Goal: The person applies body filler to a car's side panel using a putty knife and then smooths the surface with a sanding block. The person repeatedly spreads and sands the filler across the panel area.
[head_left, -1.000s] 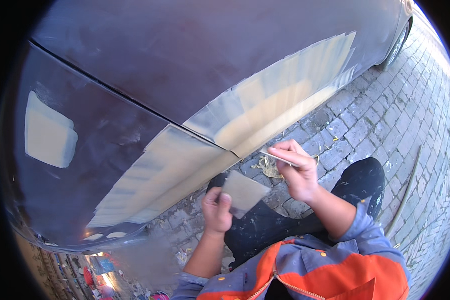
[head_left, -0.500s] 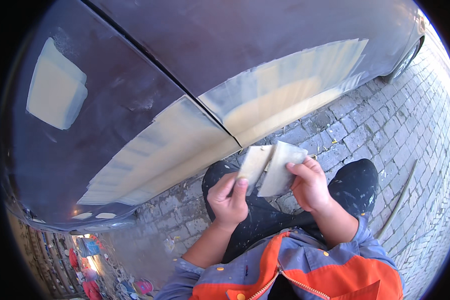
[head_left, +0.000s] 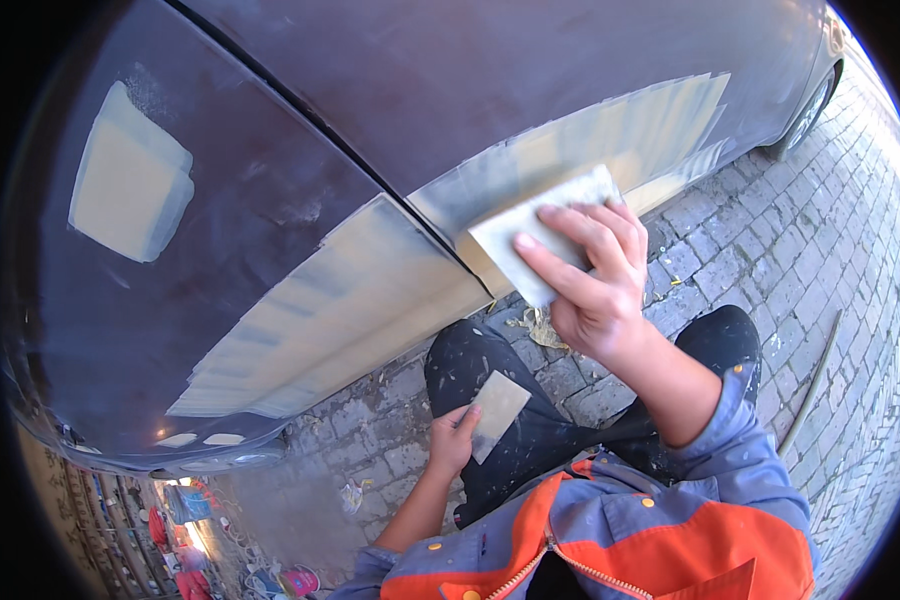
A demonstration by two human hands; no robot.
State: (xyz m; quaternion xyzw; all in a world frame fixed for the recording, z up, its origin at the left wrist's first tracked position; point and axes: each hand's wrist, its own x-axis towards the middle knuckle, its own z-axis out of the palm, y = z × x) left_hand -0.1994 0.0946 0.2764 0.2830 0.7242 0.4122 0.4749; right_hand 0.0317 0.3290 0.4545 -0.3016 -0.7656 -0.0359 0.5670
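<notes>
Head view. Right hand [head_left: 602, 290] is up at the car body, gripping a flat pale plate [head_left: 513, 224]: fingertips fanned over its near face, thumb out of sight behind. Plate lies tilted across the lower part of the pale coating [head_left: 625, 125] right of the door seam [head_left: 320, 122]; cannot tell whether its far edge touches.

Left hand [head_left: 451, 443] sits low by the thigh, thumb laid along a second, grey-beige plate [head_left: 503, 403], its other fingers mostly hidden. That plate hangs over the dark trousers [head_left: 550, 440], well apart from the car.

On handling, my reading: fanned fingers should spread the load along the plate's edge; uneven pressure could leave ridges. A low, steady angle looks best, with lighter pressure toward the coating's feathered upper border. Care needed near the seam, where coating could fill the gap. Left plate is best kept level and clear of the trousers, to avoid smears or grit.
</notes>
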